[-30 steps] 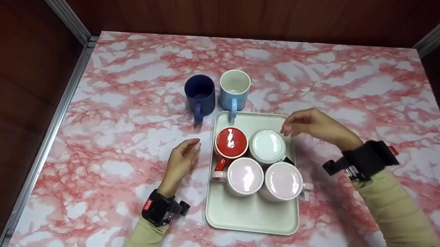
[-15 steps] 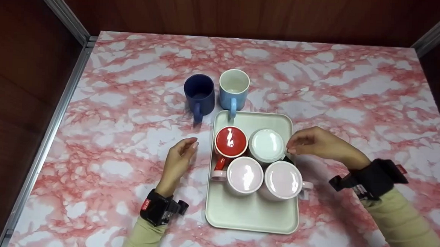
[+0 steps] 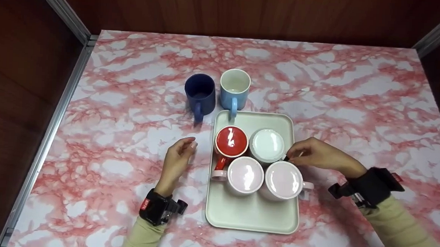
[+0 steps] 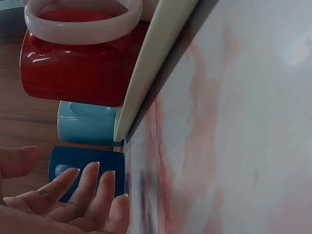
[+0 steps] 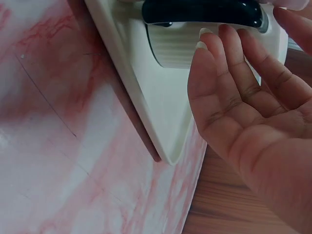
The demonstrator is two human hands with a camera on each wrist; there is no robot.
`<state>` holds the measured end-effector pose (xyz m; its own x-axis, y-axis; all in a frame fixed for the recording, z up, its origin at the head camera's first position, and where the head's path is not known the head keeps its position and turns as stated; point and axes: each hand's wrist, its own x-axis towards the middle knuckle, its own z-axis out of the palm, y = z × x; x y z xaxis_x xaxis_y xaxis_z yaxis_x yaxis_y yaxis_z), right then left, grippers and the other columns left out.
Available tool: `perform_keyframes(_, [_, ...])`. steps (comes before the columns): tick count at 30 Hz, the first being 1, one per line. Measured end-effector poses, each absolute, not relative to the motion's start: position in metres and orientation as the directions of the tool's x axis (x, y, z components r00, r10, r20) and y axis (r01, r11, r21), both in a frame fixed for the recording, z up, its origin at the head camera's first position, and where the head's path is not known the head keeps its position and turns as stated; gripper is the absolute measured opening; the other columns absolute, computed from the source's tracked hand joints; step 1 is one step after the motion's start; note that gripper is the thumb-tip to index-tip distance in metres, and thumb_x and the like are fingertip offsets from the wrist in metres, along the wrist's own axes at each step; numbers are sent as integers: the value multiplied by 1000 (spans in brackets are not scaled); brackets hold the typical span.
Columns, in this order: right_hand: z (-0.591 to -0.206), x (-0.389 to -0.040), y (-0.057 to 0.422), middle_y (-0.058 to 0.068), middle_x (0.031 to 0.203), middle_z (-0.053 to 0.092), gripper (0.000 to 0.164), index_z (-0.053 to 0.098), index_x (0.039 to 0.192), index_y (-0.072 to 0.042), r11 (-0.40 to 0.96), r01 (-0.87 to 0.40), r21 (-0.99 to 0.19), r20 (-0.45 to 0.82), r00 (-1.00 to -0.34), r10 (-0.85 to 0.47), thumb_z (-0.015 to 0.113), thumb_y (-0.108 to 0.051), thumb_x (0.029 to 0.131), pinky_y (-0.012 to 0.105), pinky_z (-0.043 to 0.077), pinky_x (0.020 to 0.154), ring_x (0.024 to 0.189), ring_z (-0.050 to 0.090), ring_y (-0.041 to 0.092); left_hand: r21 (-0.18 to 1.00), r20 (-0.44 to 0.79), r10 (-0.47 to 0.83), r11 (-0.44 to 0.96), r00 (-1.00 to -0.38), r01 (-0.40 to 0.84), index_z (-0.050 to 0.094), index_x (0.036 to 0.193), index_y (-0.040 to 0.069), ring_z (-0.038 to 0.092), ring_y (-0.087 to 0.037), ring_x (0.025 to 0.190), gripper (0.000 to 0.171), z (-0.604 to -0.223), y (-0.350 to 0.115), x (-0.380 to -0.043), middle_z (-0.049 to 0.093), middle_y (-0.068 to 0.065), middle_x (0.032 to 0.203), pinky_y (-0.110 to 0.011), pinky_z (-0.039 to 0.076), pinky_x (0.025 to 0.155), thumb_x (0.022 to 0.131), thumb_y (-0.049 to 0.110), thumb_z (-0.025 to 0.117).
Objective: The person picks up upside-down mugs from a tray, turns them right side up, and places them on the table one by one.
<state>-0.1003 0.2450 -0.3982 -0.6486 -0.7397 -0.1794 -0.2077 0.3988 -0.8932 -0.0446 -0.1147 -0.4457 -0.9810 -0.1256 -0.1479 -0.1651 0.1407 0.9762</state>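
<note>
My right hand (image 3: 318,155) has its fingertips at the black handle (image 5: 204,12) of a white mug (image 3: 268,145) on the pale tray (image 3: 252,219). In the right wrist view the fingers bend gently toward this handle, the thumb apart from them. Beside the white mug is a red mug (image 3: 232,141), and in front are two pink mugs, a left pink mug (image 3: 245,175) and a right pink mug (image 3: 284,180). All of these stand upside down, glossy bases up. Left of the tray my left hand (image 3: 178,161) hovers with relaxed fingers, holding nothing.
Behind the tray an upright dark blue mug (image 3: 204,102) and a light blue mug (image 3: 232,97) stand side by side, handles toward me. The light blue handle overhangs the tray's back edge. Wood panels (image 3: 225,12) enclose the marbled table (image 3: 122,114).
My right hand has come down and toward me, from beside the white mug's far side to its black handle. My left hand has barely shifted, and the mugs have stayed put.
</note>
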Motion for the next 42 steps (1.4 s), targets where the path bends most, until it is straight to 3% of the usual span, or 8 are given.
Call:
perform_keyframes(5, [-402, -100, 245, -3, 85, 64, 6, 66, 88, 2, 367, -239, -899, -139, -638, -757, 63, -1, 84, 23, 47, 68, 77, 57, 6, 976, -181, -143, 98, -973, -196, 56, 102, -9, 59, -34, 78, 22, -448, -118, -44, 61, -22, 83, -32, 48, 68, 93, 11, 53])
perform_keyframes(11, [-407, -100, 246, -3, 85, 63, 6, 66, 87, 4, 308, -217, -926, -112, -622, -775, 61, 1, 84, 19, 45, 65, 75, 54, 3, 969, -189, -147, 130, -971, -209, 57, 94, -6, 53, -22, 61, 20, -447, -122, -44, 54, -10, 64, -25, 41, 54, 93, 14, 54])
perform_keyframes(18, [-409, -99, 246, -6, 76, 55, 3, 61, 83, 2, 318, -144, -937, -164, -622, -766, 58, 3, 84, 19, 39, 59, 67, 47, 3, 964, -220, -130, 122, -967, -236, 57, 93, -9, 34, -7, 45, 26, -446, -128, -43, 41, 2, 54, -19, 27, 41, 93, 17, 54])
perform_keyframes(23, [-409, -97, 246, -4, 72, 51, 4, 56, 80, 1, 360, -98, -928, -211, -658, -723, 57, 4, 83, 20, 36, 59, 67, 44, 5, 958, -233, -142, 140, -962, -252, 58, 89, -10, 31, -6, 43, 26, -446, -131, -42, 38, 4, 52, -19, 26, 39, 92, 16, 54])
perform_keyframes(26, [-409, -96, 244, -4, 72, 49, 9, 52, 77, 1, 390, -148, -909, -182, -699, -691, 60, 3, 82, 20, 36, 57, 67, 44, 5, 953, -249, -160, 135, -955, -271, 58, 85, -8, 34, -7, 43, 26, -447, -134, -41, 39, 3, 53, -19, 30, 38, 92, 16, 55])
perform_keyframes(32, [-405, -94, 240, -9, 68, 45, 19, 52, 72, -9, 500, -393, -772, 0, -786, -619, 69, -3, 77, 21, 33, 53, 62, 42, 6, 931, -234, -190, 240, -954, -276, 61, 80, -3, 38, -10, 43, 27, -447, -141, -40, 38, 3, 51, -21, 33, 40, 92, 20, 56])
perform_keyframes(38, [-400, -94, 238, -9, 67, 54, 13, 60, 76, -10, 551, -454, -700, 27, -788, -616, 69, -1, 76, 22, 38, 53, 62, 48, 7, 910, -169, -222, 339, -960, -238, 63, 78, 1, 42, -12, 44, 25, -442, -146, -41, 42, 2, 52, -22, 36, 42, 91, 21, 56])
perform_keyframes(42, [-399, -94, 236, -7, 68, 58, 13, 63, 78, -9, 579, -477, -662, 25, -785, -618, 67, 3, 75, 23, 41, 54, 62, 52, 8, 931, -116, -194, 320, -974, -175, 63, 81, -2, 39, -11, 47, 26, -439, -148, -43, 43, 1, 54, -22, 33, 46, 92, 20, 56])
